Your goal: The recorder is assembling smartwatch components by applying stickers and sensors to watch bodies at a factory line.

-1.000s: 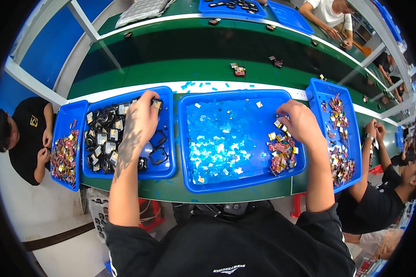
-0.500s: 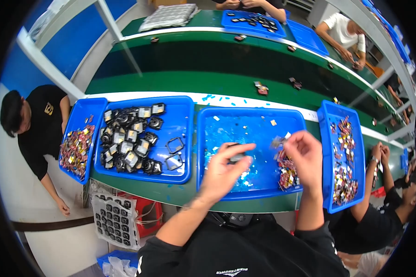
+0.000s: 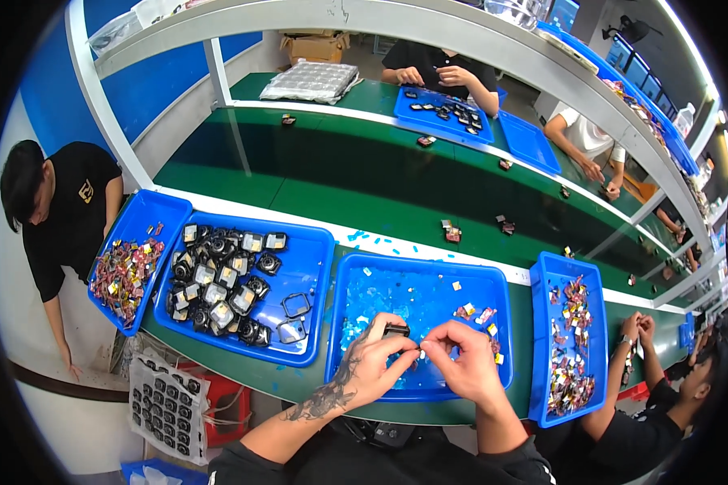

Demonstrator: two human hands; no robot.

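Observation:
My left hand (image 3: 374,357) is closed around a small black part (image 3: 396,330), whose dark edge shows above the fingers. Close beside it, my right hand (image 3: 465,356) is pinched, its fingertips almost meeting the left thumb and forefinger. Whatever sits in that pinch is too small to make out. Both hands are over the near part of a blue tray (image 3: 380,260), which holds scraps of light blue film (image 3: 372,295). Small red, white and yellow electronic parts (image 3: 485,315) lie at its right side, partly hidden by my right hand.
Left stands a blue tray (image 3: 319,283) of black housings (image 3: 218,275), then a narrower one (image 3: 170,208) of small electronic parts. Another parts tray (image 3: 545,271) is at the right. Beyond runs a green belt (image 3: 340,182) with scattered parts (image 3: 451,233). Co-workers sit around; a metal frame (image 3: 429,26) crosses overhead.
My right hand has moved left from the pile of small parts to meet my left hand. The left hand has closed more around its black part. The whole view has tilted upward.

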